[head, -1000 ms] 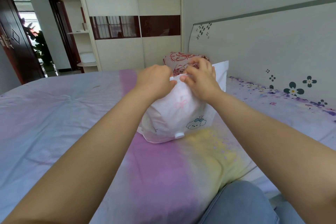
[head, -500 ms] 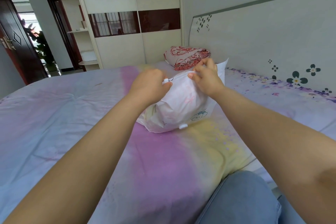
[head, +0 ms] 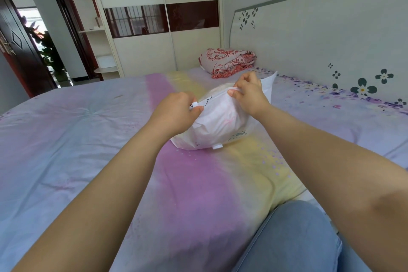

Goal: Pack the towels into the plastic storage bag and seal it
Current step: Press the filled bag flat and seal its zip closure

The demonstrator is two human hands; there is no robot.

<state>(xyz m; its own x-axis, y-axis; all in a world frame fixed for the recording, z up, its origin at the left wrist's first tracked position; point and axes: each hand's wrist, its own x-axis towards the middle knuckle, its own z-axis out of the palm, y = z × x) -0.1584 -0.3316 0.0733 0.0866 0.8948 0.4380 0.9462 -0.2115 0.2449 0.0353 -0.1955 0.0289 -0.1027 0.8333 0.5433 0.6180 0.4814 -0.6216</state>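
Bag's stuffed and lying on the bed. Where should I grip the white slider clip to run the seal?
Pinch the slider clip across the bag's top edge, coming from above at its left end, where the left hand holds it. The right hand pinches the seam further along, probably keeping it taut.

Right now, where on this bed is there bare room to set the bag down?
Bare sheet lies left of the left hand and between the bag and the knee. It is crowded around the right hand, toward the red blanket.

The left hand [head: 176,110] and right hand [head: 249,93] are now spread further apart along the top edge of the plastic storage bag [head: 218,126], with a small white slider [head: 194,104] exposed at the left fingertips.
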